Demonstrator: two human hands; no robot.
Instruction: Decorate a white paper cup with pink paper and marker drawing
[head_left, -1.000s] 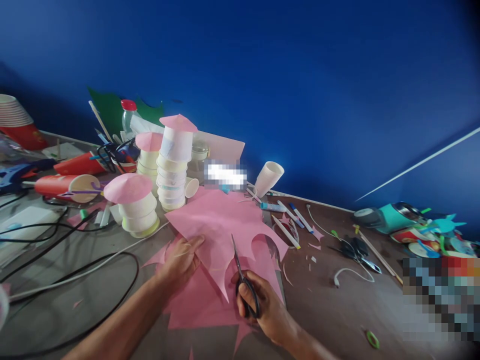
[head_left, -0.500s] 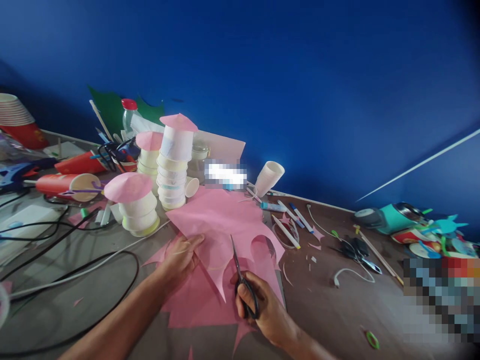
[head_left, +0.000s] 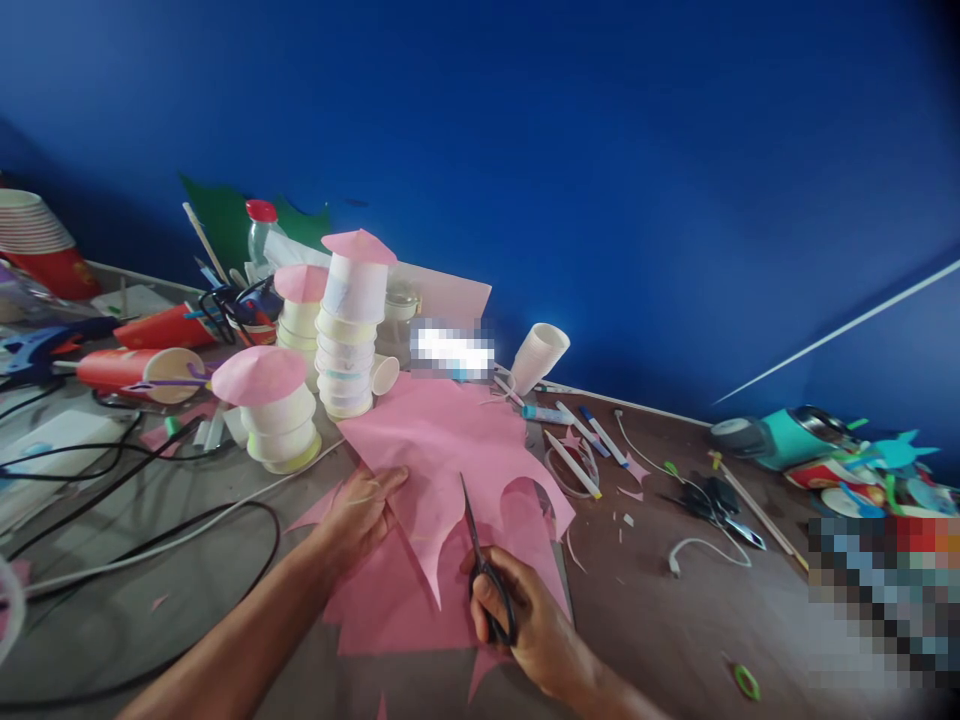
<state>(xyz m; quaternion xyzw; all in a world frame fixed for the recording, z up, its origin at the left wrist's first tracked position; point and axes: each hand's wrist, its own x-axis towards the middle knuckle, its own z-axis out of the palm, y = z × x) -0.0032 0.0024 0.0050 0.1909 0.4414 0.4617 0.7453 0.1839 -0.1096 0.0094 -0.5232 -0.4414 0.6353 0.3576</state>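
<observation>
Black-handled scissors (head_left: 491, 595) are in my right hand (head_left: 536, 620), fingers and thumb round the handles. Their blades point away from me into a sheet of pink paper (head_left: 450, 440), along a curved cut edge. My left hand (head_left: 367, 510) pinches the left edge of this sheet between thumb and fingers. A pointed flap of the sheet hangs toward me between my hands. More pink paper (head_left: 390, 620) lies flat on the table underneath.
Stacked white cup towers (head_left: 345, 345) with pink cone tops stand behind my left hand. Markers (head_left: 574, 465), paper scraps and a white cable (head_left: 712, 540) lie to the right. Red cups (head_left: 112, 370) and black cables (head_left: 247, 510) are at left. A blue wall (head_left: 525, 180) rises behind.
The sheet's pointed flap has shifted slightly left and down, and the gap beside the scissor blades looks wider. Both hands stay in nearly the same place.
</observation>
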